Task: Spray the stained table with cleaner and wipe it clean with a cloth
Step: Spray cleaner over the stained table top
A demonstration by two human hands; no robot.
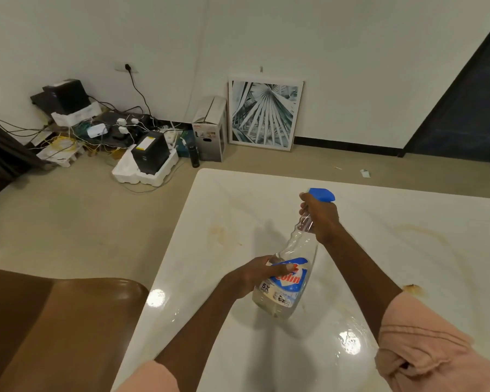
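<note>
Both hands are on the spray bottle, held tilted in the air above the white table. My right hand is curled tight around the neck just under the blue spray head; whether a finger is on the trigger I cannot tell, since the hand hides it. My left hand is wrapped around the labelled body, thumb lying across the label, fingers closed on it from behind.

What worries me from here: the nozzle seems to point away and to the right, so a squeeze now may miss the tan stain on the left side of the top — I would have to turn the bottle toward it. A second, fainter brown smear curves across the right side, and a darker blotch sits just beside my right forearm; my sleeve could drag through that one. Little liquid shows in the bottle, pooled at the low end — tilted like this, I judge the pickup tube might draw air and only sputter. The near part of the table looks wet and glossy, so a slippery grip is possible too. No cloth is in view, so wiping must wait until I find one.
</note>
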